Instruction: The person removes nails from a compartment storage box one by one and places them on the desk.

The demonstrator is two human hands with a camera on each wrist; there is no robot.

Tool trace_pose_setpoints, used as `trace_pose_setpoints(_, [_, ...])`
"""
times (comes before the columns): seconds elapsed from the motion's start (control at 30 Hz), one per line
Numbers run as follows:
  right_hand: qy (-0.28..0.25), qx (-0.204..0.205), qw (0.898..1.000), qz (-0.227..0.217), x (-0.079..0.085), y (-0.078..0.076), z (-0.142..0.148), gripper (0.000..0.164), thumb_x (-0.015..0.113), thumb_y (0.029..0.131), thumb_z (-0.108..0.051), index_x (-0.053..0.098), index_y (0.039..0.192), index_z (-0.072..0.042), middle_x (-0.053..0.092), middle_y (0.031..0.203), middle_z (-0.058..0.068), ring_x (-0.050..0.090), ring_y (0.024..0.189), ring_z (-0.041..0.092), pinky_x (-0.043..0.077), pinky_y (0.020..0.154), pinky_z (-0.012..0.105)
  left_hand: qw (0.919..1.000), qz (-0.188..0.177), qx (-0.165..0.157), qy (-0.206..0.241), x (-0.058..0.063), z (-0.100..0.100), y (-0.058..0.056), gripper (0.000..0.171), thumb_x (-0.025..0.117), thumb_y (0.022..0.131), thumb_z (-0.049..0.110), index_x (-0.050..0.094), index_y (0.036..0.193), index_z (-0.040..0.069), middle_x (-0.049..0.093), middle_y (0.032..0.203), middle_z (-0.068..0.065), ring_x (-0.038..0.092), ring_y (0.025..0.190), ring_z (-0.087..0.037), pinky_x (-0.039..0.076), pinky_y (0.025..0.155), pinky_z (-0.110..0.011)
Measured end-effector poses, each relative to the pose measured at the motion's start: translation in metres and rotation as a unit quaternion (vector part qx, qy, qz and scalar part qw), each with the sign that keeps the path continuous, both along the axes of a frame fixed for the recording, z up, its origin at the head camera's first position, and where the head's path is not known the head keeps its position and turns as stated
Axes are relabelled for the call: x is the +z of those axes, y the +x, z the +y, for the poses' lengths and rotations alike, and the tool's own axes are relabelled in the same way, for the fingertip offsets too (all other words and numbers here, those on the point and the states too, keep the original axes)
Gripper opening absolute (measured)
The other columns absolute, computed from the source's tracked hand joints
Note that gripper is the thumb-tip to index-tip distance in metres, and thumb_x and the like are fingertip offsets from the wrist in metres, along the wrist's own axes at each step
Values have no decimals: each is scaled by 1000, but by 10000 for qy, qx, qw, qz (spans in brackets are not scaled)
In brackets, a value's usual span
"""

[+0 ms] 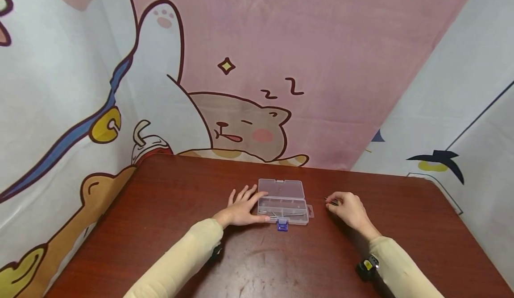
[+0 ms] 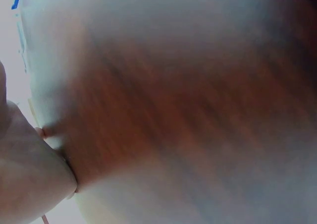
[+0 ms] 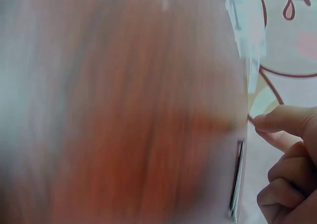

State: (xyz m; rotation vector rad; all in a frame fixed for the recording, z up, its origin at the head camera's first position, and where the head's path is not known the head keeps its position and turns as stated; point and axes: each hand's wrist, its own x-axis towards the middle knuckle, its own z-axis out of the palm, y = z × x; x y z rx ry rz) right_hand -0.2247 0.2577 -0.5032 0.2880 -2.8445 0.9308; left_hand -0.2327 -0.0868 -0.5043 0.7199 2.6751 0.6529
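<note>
A clear plastic compartment box (image 1: pixel 294 204) lies on the table with its lid (image 1: pixel 281 188) swung back and a blue latch (image 1: pixel 283 225) at the front. Thin metal pieces (image 1: pixel 295 214) lie in its front compartments. My left hand (image 1: pixel 241 211) rests at the box's left end, fingers spread, thumb at the front corner and index finger by the lid's hinge side. To the right of the box, my right hand (image 1: pixel 350 209) has its fingertips by some slim dark-and-silver rods (image 3: pixel 237 180). In the right wrist view these rods lie on the table, apart from the fingers.
The reddish-brown wooden table (image 1: pixel 176 186) carries the box and rods. A cartoon-printed cloth (image 1: pixel 321 66) hangs behind the far edge and along both sides. A hanging tab (image 1: pixel 310 211) sticks out from the box's right side.
</note>
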Motion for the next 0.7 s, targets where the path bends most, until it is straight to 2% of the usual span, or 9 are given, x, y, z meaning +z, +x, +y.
trace_pose_setpoints(0.2, [-578,446,9973,82,-3,3,-21,9,76,79,-3,73,87,-8,35,52,-10,30,46,4,26,46,23,10000,-12,36,-47,0,0,-1,80,59,85,65,30,151,31,13,160,-11,5,145,-34,-2,108,-61])
trace_pose_setpoints(0.37, [-1044,726,9919,-58,-5,8,-33,11,76,79,-2,74,87,-8,30,50,-12,25,45,2,20,44,21,10000,-19,58,-29,0,-1,-2,80,60,84,64,30,151,31,13,160,-11,6,145,-34,-2,108,-61])
trace_pose_setpoints(0.53, [-1271,786,9887,-73,-5,11,-42,11,75,79,1,73,87,-5,29,50,-12,24,44,1,20,43,20,10000,-16,48,-46,-1,-1,-2,80,60,84,64,30,151,31,13,160,-11,6,145,-34,-2,108,-60])
trace_pose_setpoints(0.7, [-1388,966,9855,153,-2,14,-50,11,74,79,3,73,87,-3,29,51,-13,23,44,-1,21,42,20,10000,-5,48,-50,-1,0,-1,80,60,84,64,30,151,31,13,160,-11,6,145,-34,-1,108,-61])
